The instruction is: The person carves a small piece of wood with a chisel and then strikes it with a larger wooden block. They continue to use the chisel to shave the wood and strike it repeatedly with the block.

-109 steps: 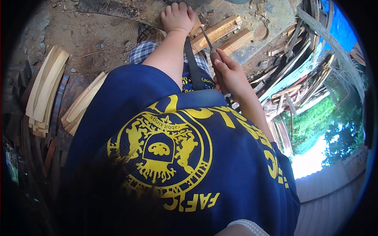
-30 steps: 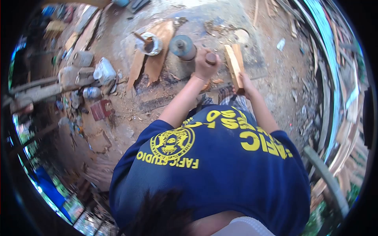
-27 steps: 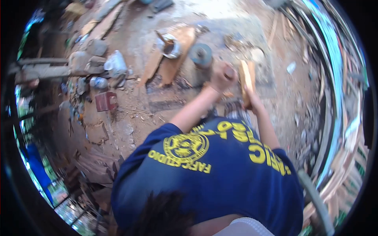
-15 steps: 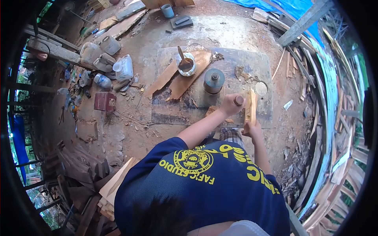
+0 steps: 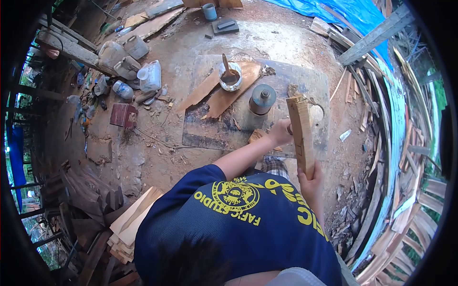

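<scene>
My left hand [image 5: 281, 132] is closed round a brown wooden handle [image 5: 289, 127], partly hidden behind the wood; whatever tool it belongs to is out of sight. With my right hand [image 5: 310, 178] I grip the lower end of a long, pale wooden piece [image 5: 300, 128], raised and tilted over the board's right side, with thin lines marked on its face. Left of its top end, a squat metal cylinder with a round knob [image 5: 262, 98] stands on the dark wooden board [image 5: 205, 140]. Beyond that is a white pot [image 5: 230, 84] with a brush in brown matter.
Flat brown planks [image 5: 224, 101] lie under the pot. Plastic jugs [image 5: 150, 77] and a dark red box [image 5: 123, 116] are on the ground at left. Stacked pale wood [image 5: 133, 217] sits lower left. A grey post [image 5: 377, 35] and wood strips line the right.
The wooden piece has been lifted and tilted, its face now turned to view. My right hand has moved down and slightly right; my left hand has shifted slightly, its handle now mostly hidden.
</scene>
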`<action>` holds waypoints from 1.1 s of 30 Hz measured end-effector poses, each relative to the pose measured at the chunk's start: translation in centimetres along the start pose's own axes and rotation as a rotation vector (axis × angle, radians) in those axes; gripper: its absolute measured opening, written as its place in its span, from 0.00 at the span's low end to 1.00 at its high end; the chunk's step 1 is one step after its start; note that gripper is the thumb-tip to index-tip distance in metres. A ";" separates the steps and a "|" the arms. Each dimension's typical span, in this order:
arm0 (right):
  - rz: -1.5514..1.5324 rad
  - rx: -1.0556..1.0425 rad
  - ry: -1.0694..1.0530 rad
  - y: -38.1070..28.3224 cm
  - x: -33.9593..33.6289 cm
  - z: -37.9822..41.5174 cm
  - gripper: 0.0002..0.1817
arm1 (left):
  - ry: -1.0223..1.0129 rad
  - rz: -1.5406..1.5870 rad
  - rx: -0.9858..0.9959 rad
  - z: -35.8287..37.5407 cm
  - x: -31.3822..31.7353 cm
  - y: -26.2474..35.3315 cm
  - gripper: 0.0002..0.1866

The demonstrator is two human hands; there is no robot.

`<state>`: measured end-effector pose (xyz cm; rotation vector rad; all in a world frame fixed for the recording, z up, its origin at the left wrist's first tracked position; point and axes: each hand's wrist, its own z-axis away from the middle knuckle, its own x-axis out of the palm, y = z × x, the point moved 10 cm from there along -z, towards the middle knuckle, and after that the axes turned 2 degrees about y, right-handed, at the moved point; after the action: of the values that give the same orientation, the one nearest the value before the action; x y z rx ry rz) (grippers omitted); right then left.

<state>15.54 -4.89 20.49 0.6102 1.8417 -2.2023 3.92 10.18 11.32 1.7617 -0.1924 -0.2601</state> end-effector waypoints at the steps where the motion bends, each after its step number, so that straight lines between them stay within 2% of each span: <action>1: 0.000 -0.004 -0.004 -0.4 0.1 0.1 0.25 | -0.018 -0.008 -0.030 0.0 0.0 0.0 0.10; 4: 0.086 -0.016 0.029 -0.7 0.2 0.2 0.24 | -0.050 -0.028 -0.088 0.1 -0.5 -0.1 0.12; 6: 0.055 0.089 0.015 1.2 0.3 0.1 0.23 | -0.072 -0.014 -0.119 0.0 -0.5 -0.1 0.12; 12: 0.118 0.063 0.006 1.0 0.6 -0.2 0.23 | -0.029 -0.060 -0.127 -0.2 -1.5 -0.3 0.12; 16: 0.112 0.090 0.006 1.0 0.7 -0.1 0.23 | -0.004 -0.049 -0.081 -0.1 -2.0 0.4 0.10; 19: 0.176 0.099 -0.010 1.3 0.5 -0.1 0.23 | -0.076 -0.072 -0.091 0.0 -1.5 -0.2 0.10; 22: 0.226 0.065 -0.023 -0.6 0.3 -0.1 0.24 | -0.043 0.034 -0.025 0.4 -1.1 0.2 0.10; 24: 0.241 0.050 -0.018 -0.8 0.0 -0.2 0.23 | -0.047 -0.049 0.044 0.0 -1.0 0.5 0.10; 28: 0.210 0.057 -0.007 -0.1 -0.3 0.1 0.23 | -0.177 -0.013 0.119 -0.2 0.1 1.0 0.11; 30: 0.201 0.084 0.001 0.3 -0.5 0.1 0.23 | -0.335 -0.033 -0.065 -0.3 1.2 -0.5 0.11; 33: 0.273 0.021 -0.009 -0.3 -0.7 -0.1 0.23 | -0.300 0.031 0.020 -1.1 1.2 0.1 0.12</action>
<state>16.06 -4.84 21.05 0.8019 1.6232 -2.0436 5.33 10.85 11.54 1.7323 -0.4390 -0.5018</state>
